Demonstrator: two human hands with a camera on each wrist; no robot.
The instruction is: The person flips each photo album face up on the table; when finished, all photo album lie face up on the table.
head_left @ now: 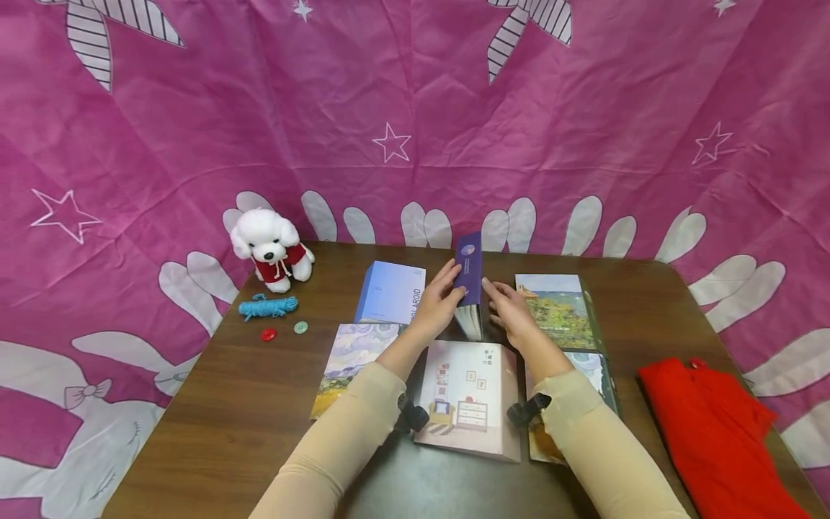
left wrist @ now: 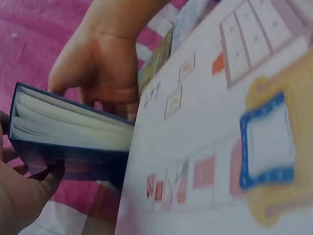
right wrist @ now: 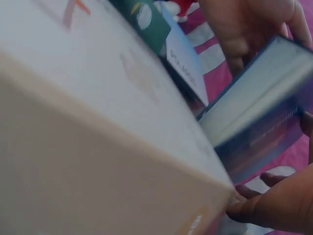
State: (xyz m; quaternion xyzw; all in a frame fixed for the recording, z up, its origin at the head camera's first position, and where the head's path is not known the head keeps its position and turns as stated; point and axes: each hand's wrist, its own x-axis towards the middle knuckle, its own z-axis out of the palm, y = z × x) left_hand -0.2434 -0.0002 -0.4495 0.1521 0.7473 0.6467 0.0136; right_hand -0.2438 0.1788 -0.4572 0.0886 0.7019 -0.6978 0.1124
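Observation:
A dark blue book (head_left: 470,276) stands upright on its lower edge at the table's middle, pages facing me. My left hand (head_left: 441,297) grips its left cover and my right hand (head_left: 512,313) grips its right side. The left wrist view shows the book (left wrist: 68,142) with white page edges, left-hand fingers (left wrist: 46,181) curled under it and the right hand (left wrist: 102,63) behind it. The right wrist view has the book (right wrist: 259,107) between the right hand (right wrist: 279,205) and the left hand (right wrist: 244,24). A pink book with a room drawing (head_left: 468,389) lies just in front of it.
On the brown table (head_left: 214,418) lie a light blue book (head_left: 392,292), a painting-cover book (head_left: 350,360) and a landscape-cover book (head_left: 560,310). Far left sit a white plush dog (head_left: 272,249), blue yarn (head_left: 267,307) and two buttons (head_left: 269,334). A red cloth (head_left: 713,432) lies right.

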